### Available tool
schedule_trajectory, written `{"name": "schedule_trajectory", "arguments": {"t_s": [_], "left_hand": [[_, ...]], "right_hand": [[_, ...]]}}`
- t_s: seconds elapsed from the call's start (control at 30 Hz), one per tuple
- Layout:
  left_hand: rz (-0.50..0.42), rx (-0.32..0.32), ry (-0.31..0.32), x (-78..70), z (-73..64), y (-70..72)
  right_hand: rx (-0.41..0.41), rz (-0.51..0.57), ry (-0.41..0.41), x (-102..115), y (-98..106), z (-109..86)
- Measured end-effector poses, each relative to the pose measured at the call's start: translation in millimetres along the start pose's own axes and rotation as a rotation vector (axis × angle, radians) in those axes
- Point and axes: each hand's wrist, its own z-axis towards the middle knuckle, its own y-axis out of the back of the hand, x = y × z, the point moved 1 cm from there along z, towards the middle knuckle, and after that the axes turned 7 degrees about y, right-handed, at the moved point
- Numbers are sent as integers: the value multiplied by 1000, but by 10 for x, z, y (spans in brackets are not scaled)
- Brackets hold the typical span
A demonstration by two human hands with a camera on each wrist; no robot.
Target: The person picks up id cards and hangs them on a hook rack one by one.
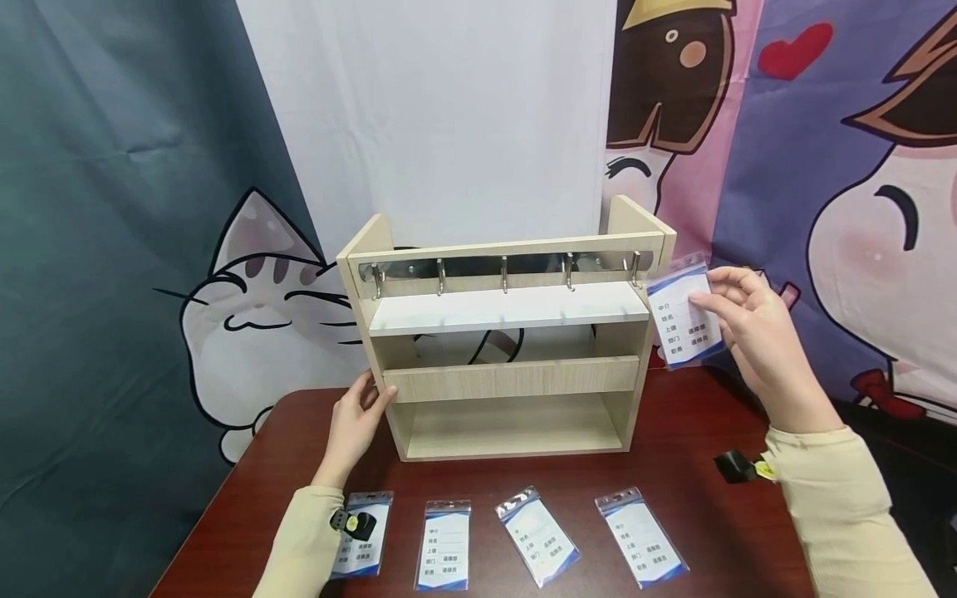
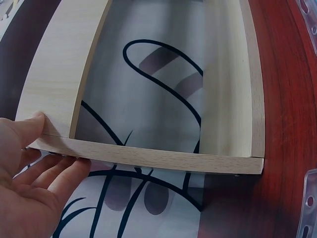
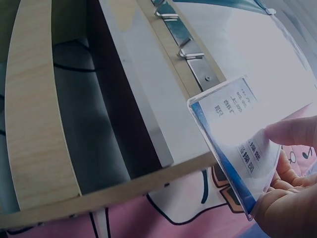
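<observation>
My right hand pinches a badge card in a clear sleeve between thumb and fingers. The card is held up beside the right end of the wooden shelf's hook rail; in the right wrist view the card overlaps the shelf's edge, close to a metal hook. With the left hand I grip the left side panel of the wooden shelf. In the left wrist view the thumb of that hand lies on the front board and the fingers are behind the side panel.
Several sleeved badge cards lie along the table's front: one card partly behind the left wrist, then a second card, a tilted card and one at right. The shelf stands on the red-brown table, before printed cloth backdrops.
</observation>
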Motion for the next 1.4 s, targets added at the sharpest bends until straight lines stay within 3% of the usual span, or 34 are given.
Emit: {"name": "schedule_trajectory", "arguments": {"t_s": [0.57, 1.4], "left_hand": [[4, 1, 22, 3, 1, 1], [-13, 7, 6, 3, -6, 7]], "right_hand": [[-30, -107, -74, -76, -116, 27], [-1, -153, -135, -154, -161, -22]]}}
